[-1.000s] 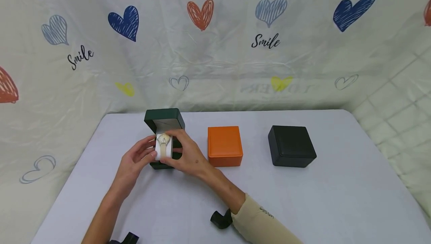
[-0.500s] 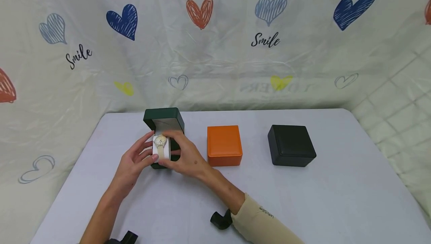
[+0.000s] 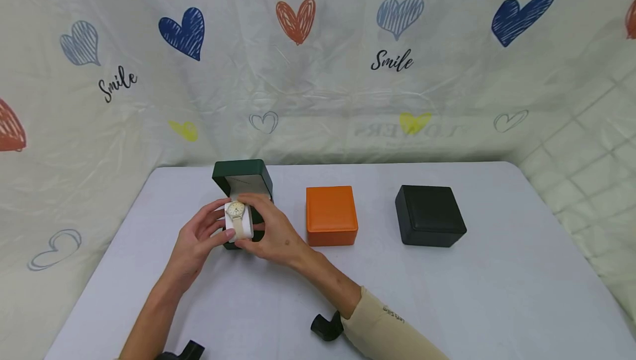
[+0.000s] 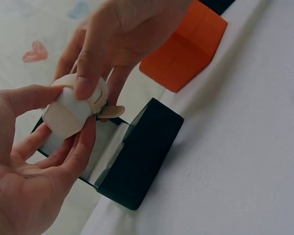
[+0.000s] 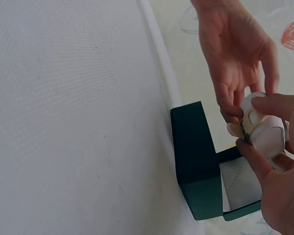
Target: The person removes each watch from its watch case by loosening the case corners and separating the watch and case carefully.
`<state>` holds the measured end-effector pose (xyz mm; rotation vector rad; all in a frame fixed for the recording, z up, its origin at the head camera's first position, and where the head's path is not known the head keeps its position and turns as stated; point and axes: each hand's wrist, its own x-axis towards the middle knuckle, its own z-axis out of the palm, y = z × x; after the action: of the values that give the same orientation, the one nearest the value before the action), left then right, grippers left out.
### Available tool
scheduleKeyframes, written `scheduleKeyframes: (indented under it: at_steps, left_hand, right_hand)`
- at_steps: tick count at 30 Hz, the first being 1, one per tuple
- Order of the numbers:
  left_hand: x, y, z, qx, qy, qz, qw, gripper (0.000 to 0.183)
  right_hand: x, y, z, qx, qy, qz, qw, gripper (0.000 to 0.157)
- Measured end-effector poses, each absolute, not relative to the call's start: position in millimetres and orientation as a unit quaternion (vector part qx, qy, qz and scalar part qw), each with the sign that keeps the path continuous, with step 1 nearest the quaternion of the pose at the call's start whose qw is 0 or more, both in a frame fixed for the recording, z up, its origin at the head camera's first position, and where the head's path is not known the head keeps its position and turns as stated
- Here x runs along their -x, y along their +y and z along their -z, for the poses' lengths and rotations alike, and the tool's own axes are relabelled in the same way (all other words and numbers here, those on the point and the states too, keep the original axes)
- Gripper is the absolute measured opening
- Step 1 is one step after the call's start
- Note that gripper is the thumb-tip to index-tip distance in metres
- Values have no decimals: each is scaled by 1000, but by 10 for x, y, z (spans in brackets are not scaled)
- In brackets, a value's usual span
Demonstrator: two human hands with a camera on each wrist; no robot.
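A wristwatch (image 3: 236, 210) with a pale dial and cream strap is wrapped round a small white cushion (image 3: 247, 221). Both hands hold it above the open dark green box (image 3: 239, 169). My left hand (image 3: 199, 241) grips the cushion's left side between thumb and fingers. From the other side my right hand (image 3: 279, 236) pinches it, thumb low and index finger by the dial. In the left wrist view, a loose strap end (image 4: 111, 112) sticks out beside the buckle. Seen from the right wrist, the green box (image 5: 198, 161) has its lid raised and a pale lining.
To the right of the green box stands a closed orange box (image 3: 331, 209). A closed black box (image 3: 431, 215) is farther right. All rest on a white-covered table (image 3: 507, 294), with a heart-printed curtain (image 3: 338, 84) behind its far edge.
The watch and its cushion have shifted slightly left and toward the near side, and now tilt a little. Both hands keep their hold; the boxes stay where they were.
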<state>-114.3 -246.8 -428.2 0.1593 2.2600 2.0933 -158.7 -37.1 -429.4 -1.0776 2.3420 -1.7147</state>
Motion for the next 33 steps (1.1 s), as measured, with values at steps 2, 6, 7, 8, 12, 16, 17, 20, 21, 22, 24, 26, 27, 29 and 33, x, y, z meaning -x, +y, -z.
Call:
scheduleKeyframes:
  at_steps: [2, 6, 7, 8, 12, 16, 17, 20, 21, 22, 24, 26, 27, 29, 33]
  left_hand:
    - [1144, -2461, 4281, -45, 732, -679, 26, 65]
    - [1149, -2449, 4283, -33, 737, -675, 22, 65]
    - [1153, -2445, 4285, -31, 738, -674, 21, 65]
    - [1157, -2440, 4287, -31, 740, -672, 20, 65]
    - [1175, -2416, 4294, -33, 743, -668, 11, 65]
    - [1182, -2395, 4290, -39, 738, -673, 6, 63]
    - [1178, -2394, 4290, -39, 736, -676, 7, 63]
    - [1158, -2405, 4290, -40, 731, -681, 13, 64]
    - [1151, -2410, 4289, -38, 730, -682, 15, 64]
    - [1143, -2418, 4291, -37, 729, -683, 19, 64]
    - [1135, -2432, 4295, -35, 730, -682, 25, 64]
    - [1134, -2438, 4300, -31, 732, -680, 32, 64]
    - [1135, -2438, 4303, -30, 732, -680, 36, 64]
    - [1130, -2439, 4304, -27, 737, -674, 41, 64]
    - [1133, -2428, 4300, -22, 749, -661, 38, 67]
  right_hand:
    - [1588, -372, 4294, 352, 755, 553, 24, 76]
    - [1592, -374, 4298, 359, 753, 551, 27, 76]
    - [1590, -373, 4300, 359, 754, 549, 26, 76]
    - [1589, -371, 4301, 359, 755, 548, 25, 76]
    - [1587, -362, 4303, 356, 764, 538, 18, 78]
    - [1585, -365, 4309, 351, 769, 534, 13, 79]
    - [1583, -369, 4313, 350, 770, 533, 13, 79]
    - [1579, -379, 4327, 349, 767, 539, 19, 79]
    - [1581, -381, 4333, 350, 764, 542, 22, 79]
    - [1584, -384, 4341, 352, 762, 543, 24, 78]
    - [1594, -383, 4350, 355, 756, 549, 26, 79]
    - [1603, -375, 4359, 360, 753, 551, 25, 80]
    - [1607, -371, 4362, 362, 751, 551, 22, 80]
    - [1607, -370, 4364, 366, 750, 550, 20, 80]
    - [1600, -377, 4359, 365, 750, 551, 16, 77]
